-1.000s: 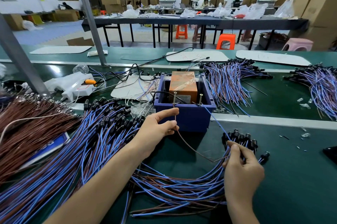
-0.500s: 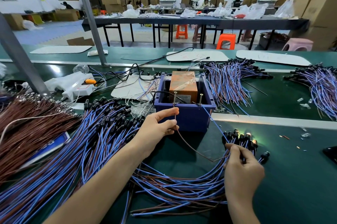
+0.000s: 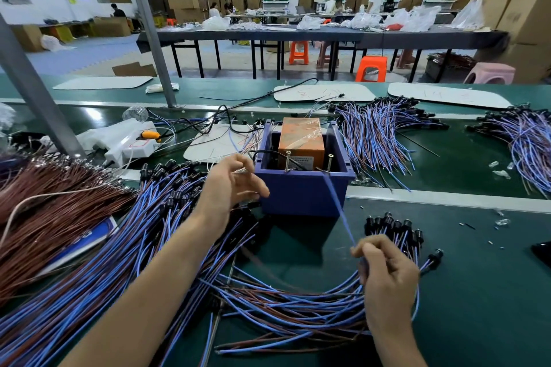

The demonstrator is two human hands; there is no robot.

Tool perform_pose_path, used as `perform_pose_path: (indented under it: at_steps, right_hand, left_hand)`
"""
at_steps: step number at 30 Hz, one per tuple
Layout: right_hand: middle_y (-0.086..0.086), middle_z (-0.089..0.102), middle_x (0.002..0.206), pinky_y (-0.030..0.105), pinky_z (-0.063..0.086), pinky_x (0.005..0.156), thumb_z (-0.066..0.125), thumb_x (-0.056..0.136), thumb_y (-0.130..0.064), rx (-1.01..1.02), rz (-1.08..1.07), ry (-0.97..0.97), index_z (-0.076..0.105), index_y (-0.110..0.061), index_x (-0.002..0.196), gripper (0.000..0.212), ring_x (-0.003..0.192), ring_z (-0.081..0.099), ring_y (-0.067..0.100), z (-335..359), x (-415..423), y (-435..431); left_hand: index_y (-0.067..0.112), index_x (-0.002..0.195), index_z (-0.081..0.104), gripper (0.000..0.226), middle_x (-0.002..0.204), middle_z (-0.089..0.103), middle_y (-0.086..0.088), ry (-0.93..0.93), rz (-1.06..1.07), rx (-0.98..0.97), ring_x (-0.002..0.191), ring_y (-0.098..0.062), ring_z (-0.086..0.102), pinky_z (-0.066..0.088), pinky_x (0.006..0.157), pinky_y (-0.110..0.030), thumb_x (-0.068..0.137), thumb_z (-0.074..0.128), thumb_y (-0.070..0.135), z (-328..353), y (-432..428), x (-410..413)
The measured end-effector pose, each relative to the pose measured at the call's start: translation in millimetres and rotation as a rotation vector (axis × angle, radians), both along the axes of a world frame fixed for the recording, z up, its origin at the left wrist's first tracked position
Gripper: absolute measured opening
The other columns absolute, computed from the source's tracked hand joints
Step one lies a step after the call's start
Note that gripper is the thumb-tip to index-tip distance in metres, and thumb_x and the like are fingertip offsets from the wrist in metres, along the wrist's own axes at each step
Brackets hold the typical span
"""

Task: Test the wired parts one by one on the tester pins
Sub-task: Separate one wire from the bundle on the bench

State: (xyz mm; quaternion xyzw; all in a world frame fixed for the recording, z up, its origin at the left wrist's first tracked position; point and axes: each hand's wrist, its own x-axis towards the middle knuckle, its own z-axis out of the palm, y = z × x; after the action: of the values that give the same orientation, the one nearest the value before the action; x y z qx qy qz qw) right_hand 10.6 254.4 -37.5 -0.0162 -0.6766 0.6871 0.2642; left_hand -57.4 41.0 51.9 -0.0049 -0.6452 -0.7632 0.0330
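Basically one view only, head camera, looking down at the bench.

Centre of frame: blue box with an orange unit inside. Two upright tester pins stand at its near rim.

Lower right: right hand pinches a blue wire between thumb and forefinger, the other fingers curled. The wire runs taut up to the right pin. Contact looks likely but it is too small to confirm.

Left of the box: left hand hovers with fingers loosely curled and thumb out toward the box. Something thin and pale sits at the fingertips. It is blurred, so I cannot tell whether it grips a wire end.

Under and beside the right hand: the working bunch of wired parts, black heads fanned out right of centre, blue and brown leads looping across the green mat.

Lower left: big loose pile of the same parts. Far left: brown wires. Upper right: more bundles beyond the box.

Handling, as a judgement: each part is very light and the leads are thin and floppy, so they will sag and tangle with their neighbours. Best to pinch a lead close to its bare end so the tip can be aimed at a pin. Holding it mid-length would let the tip wander. Pull singles out gently, since tugging drags the whole bunch. The black heads look rigid but small, easy to lose among the rest.
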Motion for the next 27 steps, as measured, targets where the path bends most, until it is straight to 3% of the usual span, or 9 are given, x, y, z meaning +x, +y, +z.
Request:
perform_pose_path:
  at_steps: [2,5,7,9,13,19,24,27]
  right_hand:
    - [0.002,0.044,0.047,0.021,0.026,0.044,0.050,0.079,-0.016,0.128,0.164,0.019,0.053,-0.014,0.055,0.024,0.045,0.034,0.010,2.8,2.8,-3.7]
    - [0.007,0.051,0.054,0.026,0.034,0.052,0.049,0.082,-0.026,0.339,0.299,0.000,0.051,-0.019,0.053,0.030,0.051,0.045,0.010,3.1,4.6,-9.8]
    - [-0.001,0.059,0.059,0.026,0.041,0.058,0.056,0.088,-0.016,0.430,0.331,-0.026,0.059,-0.021,0.055,0.033,0.059,0.054,0.010,0.6,4.2,-11.0]
    - [-0.005,0.063,0.062,0.026,0.045,0.063,0.060,0.090,-0.006,0.479,0.349,-0.051,0.064,-0.017,0.059,0.034,0.065,0.059,0.012,-0.5,3.8,-10.8]
    - [-0.001,0.062,0.061,0.028,0.046,0.064,0.060,0.091,-0.009,0.492,0.352,-0.086,0.063,-0.017,0.057,0.035,0.062,0.059,0.012,-0.1,3.8,-10.2]
    - [0.002,0.061,0.060,0.031,0.047,0.062,0.059,0.092,-0.014,0.494,0.338,-0.079,0.062,-0.017,0.056,0.036,0.059,0.058,0.013,1.0,4.3,-11.9]
    - [-0.002,0.061,0.061,0.020,0.043,0.061,0.057,0.094,-0.014,0.431,0.378,-0.093,0.061,-0.024,0.057,0.039,0.060,0.057,0.011,3.6,5.5,-12.0]
    - [-0.002,0.070,0.081,0.020,0.048,0.071,0.050,0.091,-0.029,0.266,0.458,-0.118,0.071,-0.029,0.079,0.024,0.075,0.063,0.012,9.3,7.6,-13.8]
  left_hand:
    - [0.012,0.076,0.051,0.026,0.056,0.066,-0.008,0.030,0.103,-0.223,0.055,-0.019,0.063,0.047,0.066,-0.034,0.093,0.032,0.007,3.9,-20.9,-5.5]
    - [0.016,0.081,0.062,0.017,0.070,0.072,0.001,0.045,0.205,-0.849,0.064,-0.014,0.064,0.053,0.072,-0.032,0.091,0.052,0.008,-0.6,-48.5,-13.0]
    - [0.018,0.090,0.068,0.005,0.087,0.071,0.001,-0.041,0.102,-1.178,0.078,-0.013,0.062,0.048,0.079,-0.026,0.088,0.064,0.017,-8.9,-57.0,-14.8]
    - [0.016,0.097,0.068,0.014,0.098,0.069,-0.002,-0.148,-0.021,-1.338,0.088,-0.017,0.061,0.047,0.082,-0.026,0.084,0.070,0.021,-19.0,-56.7,-16.3]
    - [0.022,0.092,0.061,0.010,0.099,0.063,0.000,-0.191,0.061,-1.452,0.094,-0.021,0.059,0.051,0.085,-0.038,0.085,0.068,0.022,-24.5,-49.5,-15.7]
    - [0.015,0.093,0.064,0.009,0.100,0.063,-0.005,-0.164,0.101,-1.492,0.092,-0.025,0.060,0.050,0.079,-0.034,0.084,0.065,0.014,-22.8,-44.5,-16.3]
    - [0.011,0.094,0.067,0.012,0.092,0.066,-0.008,-0.059,0.148,-1.355,0.086,-0.023,0.061,0.050,0.079,-0.031,0.083,0.062,0.009,-12.4,-47.3,-12.3]
    - [0.016,0.086,0.068,0.008,0.076,0.067,0.001,0.059,0.094,-1.149,0.069,-0.014,0.064,0.050,0.068,-0.024,0.084,0.065,0.009,3.0,-39.5,-0.7]
